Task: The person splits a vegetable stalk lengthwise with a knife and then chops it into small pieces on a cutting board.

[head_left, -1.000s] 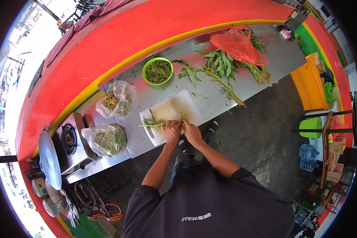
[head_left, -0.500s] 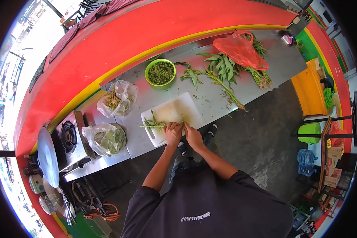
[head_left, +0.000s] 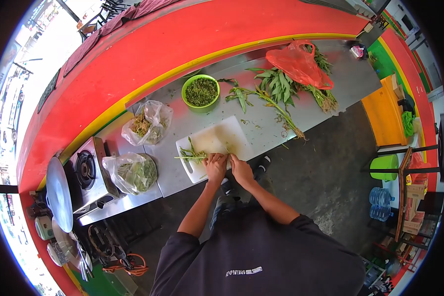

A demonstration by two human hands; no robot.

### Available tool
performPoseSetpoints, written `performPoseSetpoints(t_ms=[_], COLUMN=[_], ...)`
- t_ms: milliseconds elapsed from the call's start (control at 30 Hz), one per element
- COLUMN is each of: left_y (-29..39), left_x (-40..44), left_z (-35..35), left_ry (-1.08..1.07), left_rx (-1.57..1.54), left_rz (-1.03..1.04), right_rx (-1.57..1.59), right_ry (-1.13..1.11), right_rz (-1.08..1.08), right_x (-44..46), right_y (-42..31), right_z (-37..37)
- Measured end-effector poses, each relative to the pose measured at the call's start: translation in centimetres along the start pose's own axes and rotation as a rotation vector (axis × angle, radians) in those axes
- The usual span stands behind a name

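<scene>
On the white cutting board (head_left: pixel 237 129), my left hand (head_left: pixel 215 167) is closed over green vegetable stems (head_left: pixel 192 154), whose ends stick out to its left. Close beside it, my right hand (head_left: pixel 240 170) is closed around what looks like a knife (head_left: pixel 226 146). Only a thin part of the blade shows beyond the fingers, and the handle is hidden. A few green bits lie near the blade. Behind the board stands a green bowl (head_left: pixel 211 108) filled with chopped greens.
Leafy stalks (head_left: pixel 279 84) and a red plastic bag (head_left: pixel 301 64) lie at the counter's right. Two clear bags hold root trimmings (head_left: pixel 142 124) and greens (head_left: pixel 142 175). A gas stove (head_left: pixel 94 172) stands at the left end. A red wall (head_left: pixel 192 37) runs behind the steel counter (head_left: pixel 175 170).
Both hands stay nearly in place on the board. The blade by my right hand shows at a slightly different angle. The whole view has shifted slightly.
</scene>
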State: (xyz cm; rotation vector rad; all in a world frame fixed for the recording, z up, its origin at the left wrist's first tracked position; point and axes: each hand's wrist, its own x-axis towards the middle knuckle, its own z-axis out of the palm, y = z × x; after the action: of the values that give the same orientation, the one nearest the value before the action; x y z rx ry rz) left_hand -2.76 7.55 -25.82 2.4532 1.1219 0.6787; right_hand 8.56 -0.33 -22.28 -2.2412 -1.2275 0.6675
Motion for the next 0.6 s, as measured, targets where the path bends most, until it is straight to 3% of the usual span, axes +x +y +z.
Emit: performPoseSetpoints(t_ms=[600], left_y=[0.4], left_x=[0.0], left_z=[-0.6], left_ry=[0.008], left_rx=[-0.018], left_rz=[0.004], right_rx=[-0.046], right_ry=[0.014], right_rz=[-0.017], right_x=[0.0], right_y=[0.3], right_z=[0.6])
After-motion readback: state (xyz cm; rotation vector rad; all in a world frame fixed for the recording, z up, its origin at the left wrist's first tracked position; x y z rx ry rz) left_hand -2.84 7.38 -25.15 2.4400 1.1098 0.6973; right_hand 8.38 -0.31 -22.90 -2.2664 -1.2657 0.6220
